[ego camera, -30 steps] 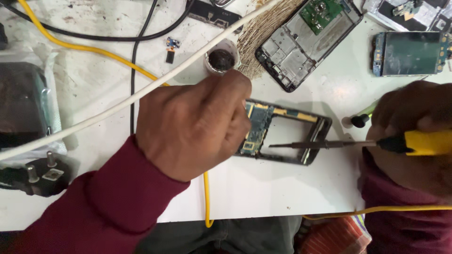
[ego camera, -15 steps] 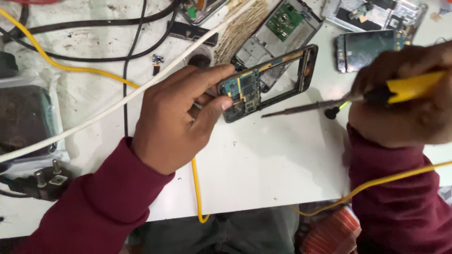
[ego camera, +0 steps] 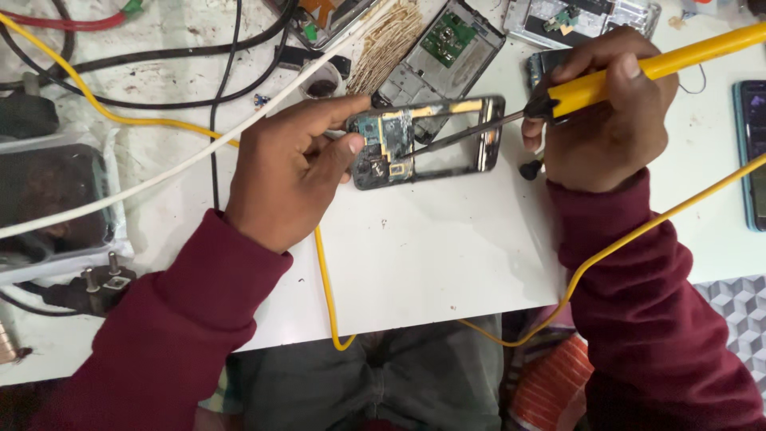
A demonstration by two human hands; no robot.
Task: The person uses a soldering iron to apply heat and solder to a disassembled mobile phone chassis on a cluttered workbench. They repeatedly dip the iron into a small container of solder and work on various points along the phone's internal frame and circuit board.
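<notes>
My left hand (ego camera: pixel 291 172) grips the left end of a black phone frame (ego camera: pixel 431 144) with a circuit board in it, held tilted above the white table (ego camera: pixel 431 255). My right hand (ego camera: pixel 606 120) is closed around the yellow handle of a soldering iron (ego camera: pixel 638 72). Its metal tip reaches left into the frame and touches the board near its gold parts. A yellow cord (ego camera: pixel 638 231) runs from the iron off the table's front edge.
Another opened phone body (ego camera: pixel 443 52) and a brush (ego camera: pixel 387 44) lie behind the frame. More phone parts (ego camera: pixel 582 16) sit at the back right, a phone (ego camera: pixel 752 152) at the right edge. White, black and yellow cables cross the left side near a plug (ego camera: pixel 96 287).
The left hand has shifted its grip to the frame's left end and turned it. The right hand has raised the iron and brought its tip onto the board.
</notes>
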